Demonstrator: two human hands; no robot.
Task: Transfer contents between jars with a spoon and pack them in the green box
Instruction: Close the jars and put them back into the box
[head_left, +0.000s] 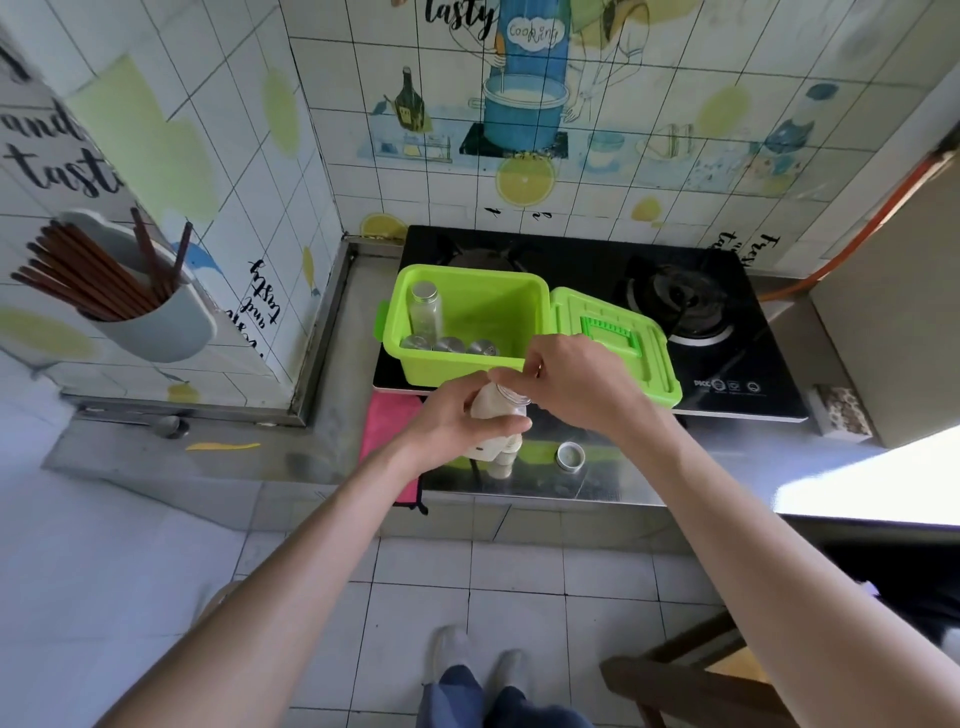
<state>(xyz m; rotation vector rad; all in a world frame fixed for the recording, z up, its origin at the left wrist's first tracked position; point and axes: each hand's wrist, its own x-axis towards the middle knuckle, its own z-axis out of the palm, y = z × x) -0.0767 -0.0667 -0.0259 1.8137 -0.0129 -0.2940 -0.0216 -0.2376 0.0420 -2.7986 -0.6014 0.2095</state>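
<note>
My left hand (457, 421) grips a clear jar (493, 402) of whitish contents, tilted with its open mouth up and to the right. The fingers of my right hand (571, 387) are pinched at the rim of that mouth; I cannot see whether they hold anything else. Under my left hand a second whitish jar (501, 454) stands on the steel counter. Its loose metal lid (570, 456) lies to the right. The green box (467, 364) sits open behind, holding one upright jar (425, 312) and three capped jars (449, 344) along its near wall. A spoon (167, 426) lies on the left ledge.
The box's lid (618, 343) hangs open to the right over a black gas hob (727, 332). A pink cloth (387, 421) lies left of the jars. A chopstick holder (140, 312) hangs on the left wall. A wooden stool (691, 675) stands on the floor at lower right.
</note>
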